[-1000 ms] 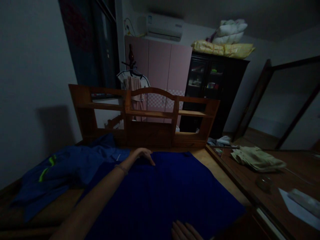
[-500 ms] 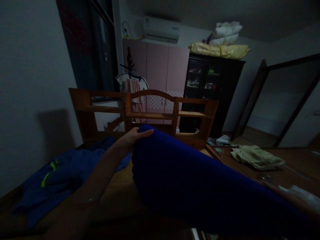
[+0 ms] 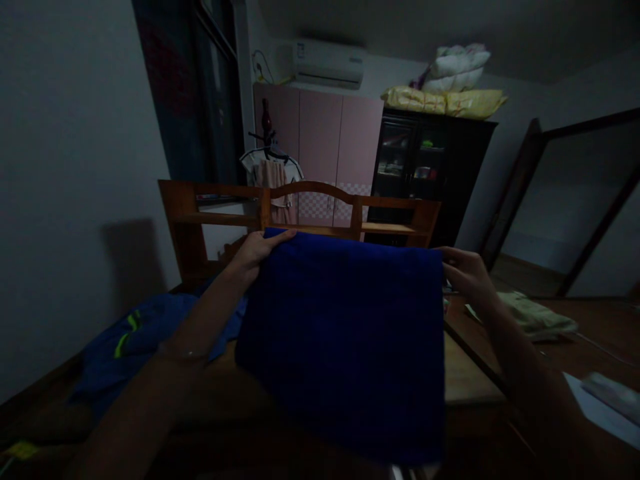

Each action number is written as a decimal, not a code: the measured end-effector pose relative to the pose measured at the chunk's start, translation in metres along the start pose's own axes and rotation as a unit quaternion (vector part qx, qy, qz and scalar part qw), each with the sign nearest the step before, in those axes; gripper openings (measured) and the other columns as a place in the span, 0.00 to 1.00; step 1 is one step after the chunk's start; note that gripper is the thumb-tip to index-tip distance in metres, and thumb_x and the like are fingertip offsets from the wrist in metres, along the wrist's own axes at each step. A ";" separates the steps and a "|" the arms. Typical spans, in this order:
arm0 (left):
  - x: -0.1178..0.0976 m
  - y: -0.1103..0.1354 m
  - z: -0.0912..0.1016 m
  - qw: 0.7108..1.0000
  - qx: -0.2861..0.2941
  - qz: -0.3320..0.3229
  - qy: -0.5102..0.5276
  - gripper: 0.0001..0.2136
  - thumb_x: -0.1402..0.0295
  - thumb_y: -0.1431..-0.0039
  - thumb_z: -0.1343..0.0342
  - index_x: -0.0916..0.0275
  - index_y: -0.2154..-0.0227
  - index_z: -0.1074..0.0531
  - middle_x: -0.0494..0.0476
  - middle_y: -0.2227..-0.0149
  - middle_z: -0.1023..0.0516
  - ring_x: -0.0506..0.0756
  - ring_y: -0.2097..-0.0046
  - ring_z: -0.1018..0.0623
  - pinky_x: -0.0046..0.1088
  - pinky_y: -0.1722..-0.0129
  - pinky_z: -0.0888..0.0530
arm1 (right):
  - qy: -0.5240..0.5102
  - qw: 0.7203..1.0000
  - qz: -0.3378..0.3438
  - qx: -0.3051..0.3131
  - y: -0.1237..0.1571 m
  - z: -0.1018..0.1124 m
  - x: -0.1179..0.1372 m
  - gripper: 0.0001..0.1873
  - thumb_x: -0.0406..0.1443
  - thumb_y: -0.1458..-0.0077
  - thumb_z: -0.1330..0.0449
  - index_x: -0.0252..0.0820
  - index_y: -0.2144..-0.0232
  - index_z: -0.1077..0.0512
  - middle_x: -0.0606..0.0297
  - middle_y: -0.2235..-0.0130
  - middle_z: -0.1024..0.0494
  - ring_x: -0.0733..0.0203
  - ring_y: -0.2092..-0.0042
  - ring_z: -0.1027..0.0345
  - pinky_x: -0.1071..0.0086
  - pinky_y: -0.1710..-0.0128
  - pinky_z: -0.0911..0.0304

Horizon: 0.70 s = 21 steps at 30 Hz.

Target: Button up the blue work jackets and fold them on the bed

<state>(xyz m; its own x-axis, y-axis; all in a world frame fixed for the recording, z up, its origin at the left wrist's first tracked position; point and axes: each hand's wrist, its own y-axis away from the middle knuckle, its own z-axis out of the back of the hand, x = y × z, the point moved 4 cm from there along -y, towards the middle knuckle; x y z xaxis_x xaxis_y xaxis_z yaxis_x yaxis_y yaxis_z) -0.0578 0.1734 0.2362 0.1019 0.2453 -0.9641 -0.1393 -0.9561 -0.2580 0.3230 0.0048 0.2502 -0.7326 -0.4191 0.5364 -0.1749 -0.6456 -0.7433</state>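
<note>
A dark blue cloth hangs spread out in front of me, its upper edge stretched between both hands. My left hand pinches the upper left corner, thumb lying along the edge. At the upper right corner my right hand is closed on the same cloth. Whether it is a garment or a plain piece of fabric cannot be made out in the dim light. Beside my left forearm, a crumpled blue garment with bright yellow-green stripes lies on the wooden desk, partly hidden by the arm.
A wooden shelf unit rises along the desk's far side. To the right, a folded pale green cloth rests on a brown surface, with white paper nearer me. Farther back are a pink wardrobe and a dark cabinet.
My right hand has come up from the low right edge, raising its end of the blue cloth. The cloth now hangs upright instead of slanting down to the right. My left hand keeps its grip.
</note>
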 end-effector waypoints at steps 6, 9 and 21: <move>-0.006 0.009 0.023 0.996 -0.043 -0.073 -0.007 0.24 0.57 0.61 0.33 0.68 0.61 0.25 0.62 0.61 0.21 0.57 0.63 0.21 0.33 0.63 0.23 | -0.074 0.997 -0.031 -0.005 -0.009 -0.018 -0.014 0.19 0.40 0.51 0.40 0.36 0.57 0.27 0.64 0.73 0.25 0.65 0.76 0.33 0.74 0.77 0.37; 0.033 0.039 0.029 0.999 -0.033 -0.032 -0.009 0.24 0.57 0.60 0.34 0.67 0.60 0.25 0.62 0.59 0.21 0.59 0.59 0.21 0.34 0.57 0.24 | -0.095 0.994 -0.057 0.013 0.027 -0.030 -0.034 0.17 0.40 0.50 0.40 0.39 0.57 0.27 0.60 0.63 0.23 0.60 0.67 0.28 0.70 0.68 0.32; 0.184 0.183 0.124 0.896 -0.204 0.079 -0.385 0.27 0.45 0.53 0.47 0.52 0.52 0.34 0.57 0.52 0.25 0.64 0.49 0.26 0.45 0.48 0.30 | 0.067 0.974 -0.112 0.187 0.184 -0.070 -0.100 0.16 0.39 0.43 0.51 0.43 0.61 0.25 0.55 0.53 0.26 0.53 0.56 0.29 0.62 0.62 0.31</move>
<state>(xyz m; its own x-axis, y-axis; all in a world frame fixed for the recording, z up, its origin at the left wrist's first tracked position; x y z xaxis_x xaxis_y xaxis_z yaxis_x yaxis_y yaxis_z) -0.1869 0.0633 0.0039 -0.6199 -0.0107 -0.7846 0.2963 -0.9291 -0.2215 0.3180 -0.0271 0.0319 -0.7875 -0.1690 0.5927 -0.1073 -0.9094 -0.4019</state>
